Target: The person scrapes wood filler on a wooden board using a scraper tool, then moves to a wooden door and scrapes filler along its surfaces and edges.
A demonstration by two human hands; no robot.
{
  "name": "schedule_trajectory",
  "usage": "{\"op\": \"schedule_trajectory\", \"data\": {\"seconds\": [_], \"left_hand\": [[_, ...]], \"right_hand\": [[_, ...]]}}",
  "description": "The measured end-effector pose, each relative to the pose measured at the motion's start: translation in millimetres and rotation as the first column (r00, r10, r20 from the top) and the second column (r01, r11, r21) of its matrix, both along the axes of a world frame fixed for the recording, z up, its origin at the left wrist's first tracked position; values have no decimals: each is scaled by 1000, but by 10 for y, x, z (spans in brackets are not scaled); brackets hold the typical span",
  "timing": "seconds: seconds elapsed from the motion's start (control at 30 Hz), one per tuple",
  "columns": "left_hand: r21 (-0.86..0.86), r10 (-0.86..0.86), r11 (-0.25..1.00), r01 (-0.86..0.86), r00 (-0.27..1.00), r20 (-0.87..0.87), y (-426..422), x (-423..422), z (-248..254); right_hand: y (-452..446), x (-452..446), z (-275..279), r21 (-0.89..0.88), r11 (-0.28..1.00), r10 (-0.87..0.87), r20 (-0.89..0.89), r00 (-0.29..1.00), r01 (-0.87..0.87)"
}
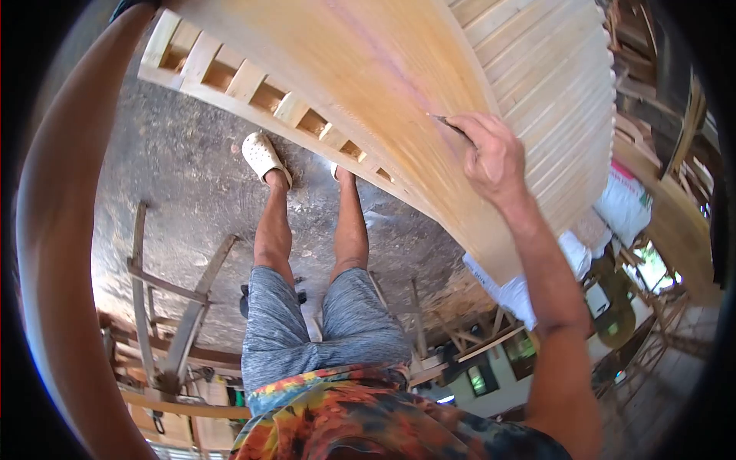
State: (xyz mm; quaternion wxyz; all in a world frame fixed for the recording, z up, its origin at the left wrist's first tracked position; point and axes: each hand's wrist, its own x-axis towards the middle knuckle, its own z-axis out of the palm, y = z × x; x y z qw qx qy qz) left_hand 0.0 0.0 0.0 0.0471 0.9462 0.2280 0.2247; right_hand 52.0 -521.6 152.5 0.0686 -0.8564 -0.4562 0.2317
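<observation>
My right hand (494, 157) is closed around a thin, dark, stick-like tool (452, 124) whose exact kind I cannot make out. The tool's tip meets the broad, smooth wooden board (345, 100), close to a pinkish-purple streak (391, 69) that runs along its grain. Up the left side stretches my left arm (61, 192). The left hand itself is cut off at the top edge, where only something dark shows by the wrist. Beside the board lies a ribbed panel of narrow slats (556, 100), joined to the same wooden piece.
A slotted rail (253, 88) edges the board's near side, above my white clogs (264, 153). Wooden trestle-like frames (172, 307) stand on the dark, stained floor (184, 161). White sacks (625, 201) and stacked timber (682, 230) are on the right.
</observation>
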Motion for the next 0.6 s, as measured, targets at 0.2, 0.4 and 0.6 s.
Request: {"op": "schedule_trajectory", "data": {"seconds": [0.2, 0.4, 0.6], "left_hand": [[52, 47, 998, -42, 994, -103, 427, 49, -287], [128, 41, 991, -26, 992, -119, 615, 31, -489], [161, 36, 987, -16, 992, -120, 697, 24, -601]], "right_hand": [[-189, -808, -136, -56, 456, -877, -199, 438, 888], [58, -1016, -28, -207, -284, -418, -852, -315, 936], [-84, -1132, -123, -183, -194, -482, -838, -256, 964]]}}
